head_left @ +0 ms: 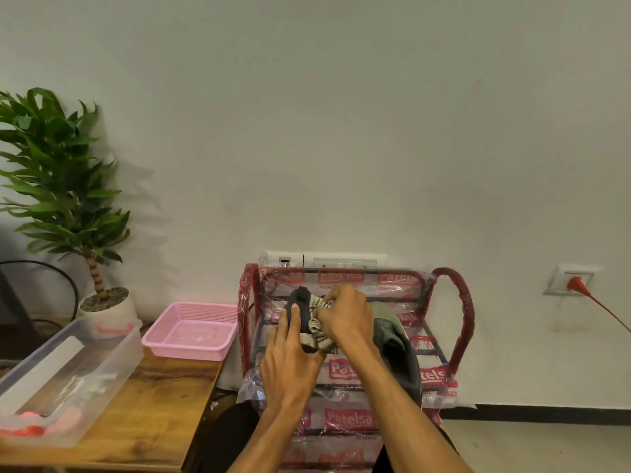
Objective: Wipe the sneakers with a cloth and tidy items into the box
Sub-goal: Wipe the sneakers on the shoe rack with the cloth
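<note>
One plant [58, 172]: potted, behind the clear box, near the wall.
Clear box [112, 353]: along the left side of the surface [164, 404]; blurred red and pink items at its near end.
Pink basket [191, 307]: far right corner of the surface.
Left hand [290, 363]: fingers laid nearly straight along the dark sneaker [296, 307], bracing it; thumb hidden.
Cloth [316, 326]: patterned, bunched, pressed against the dark sneaker.
Right hand [348, 315]: clenched around the cloth.
Grey sneaker [396, 349]: just right of the right hand.
Rack [457, 322]: red-framed, plastic-wrapped, beside the surface's right edge; both sneakers on its top shelf.
Red plug [577, 285]: in a wall socket, far right.
</note>
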Available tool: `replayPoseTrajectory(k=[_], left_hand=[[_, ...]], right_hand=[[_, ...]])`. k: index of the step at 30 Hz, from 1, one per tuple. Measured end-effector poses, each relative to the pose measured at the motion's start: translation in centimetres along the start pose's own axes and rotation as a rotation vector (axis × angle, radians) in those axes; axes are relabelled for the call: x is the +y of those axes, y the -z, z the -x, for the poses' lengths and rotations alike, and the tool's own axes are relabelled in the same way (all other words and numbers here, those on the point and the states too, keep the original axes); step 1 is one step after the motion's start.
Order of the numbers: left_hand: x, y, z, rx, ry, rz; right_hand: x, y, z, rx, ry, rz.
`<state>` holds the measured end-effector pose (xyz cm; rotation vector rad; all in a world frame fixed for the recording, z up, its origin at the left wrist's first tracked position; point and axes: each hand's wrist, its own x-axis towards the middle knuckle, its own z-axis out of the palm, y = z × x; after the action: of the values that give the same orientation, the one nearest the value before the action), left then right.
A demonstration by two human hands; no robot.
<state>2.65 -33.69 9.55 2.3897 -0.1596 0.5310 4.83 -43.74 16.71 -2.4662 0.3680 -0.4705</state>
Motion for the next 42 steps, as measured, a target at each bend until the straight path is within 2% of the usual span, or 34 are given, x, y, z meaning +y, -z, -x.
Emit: replayPoseTrajectory(k=[3, 5, 13, 15, 19, 25, 28, 32, 37, 42], left_hand=[[-0.2, -0.3, 0.2, -0.024, -0.002, -0.037], [-0.2, -0.5, 0.3, -0.028, -0.007, -0.045], [-0.4, -0.5, 0.5, 0.004, -0.007, -0.006], [-0.7, -0.5, 0.3, -0.009, -0.007, -0.003], [-0.5, -0.6, 0.3, -0.015, -0.030, -0.036], [-0.6, -0.3, 0.3, -0.033, -0.013, -0.047], [-0.4, 0.1, 0.3, -0.017, -0.004, -0.028], [0.1, 0.5, -0.3, -0.016, 0.010, -0.027], [0.4, 0.3, 0.0, -0.013, -0.004, -0.011], [0.4, 0.2, 0.2, -0.007, -0.004, -0.012]], right_hand=[[0.5, 1.1, -0.9, -0.161, -0.028, -0.003], [0.7, 1.4, -1.3, -0.198, -0.023, 0.025], [-0.4, -0.8, 0.1, 0.063, 0.100, 0.087], [-0.4, -1.2, 0.4, 0.064, 0.103, 0.068], [-0.2, 0.3, -0.6, -0.099, 0.036, -0.007], [0.5, 2.9, 0.1, -0.316, 0.085, -0.087], [1.7, 4.4, -0.2, -0.390, 0.085, -0.037], [2.6, 4.9, -0.1, -0.257, -0.005, -0.073], [1.1, 3.4, 1.0, -0.237, 0.087, -0.117], [0.1, 1.3, 1.0, -0.018, 0.151, 0.023]])
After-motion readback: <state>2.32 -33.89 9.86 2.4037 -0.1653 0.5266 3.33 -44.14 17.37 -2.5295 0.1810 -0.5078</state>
